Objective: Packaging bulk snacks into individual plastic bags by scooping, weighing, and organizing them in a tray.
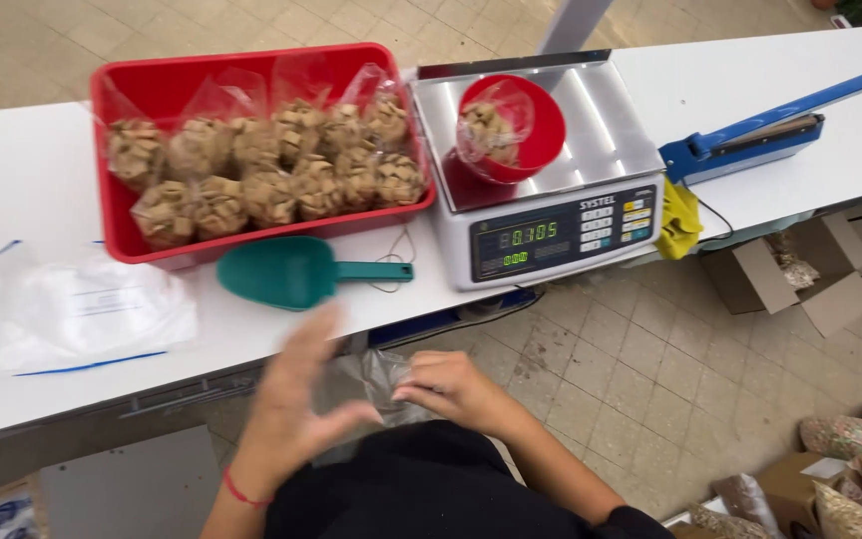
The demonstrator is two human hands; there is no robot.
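Observation:
My left hand [296, 404] is blurred, fingers spread, touching a thin clear plastic bag [376, 377] held below the table's front edge. My right hand [446, 389] pinches the same bag from the right side. A green scoop [291, 269] lies on the white table [32, 170] just beyond my left hand. Behind it a red tray [122, 240] holds several clear bags of brown chunks [271, 165]. A digital scale [551, 225] carries a red bowl [541, 130] with another filled bag [486, 128] inside.
A stack of empty clear bags [87, 314] lies at the left. A blue heat sealer [760, 135] sits at the right with a yellow cloth [680, 220] beside the scale. Cardboard boxes [800, 274] and filled sacks [850, 434] stand on the tiled floor at right.

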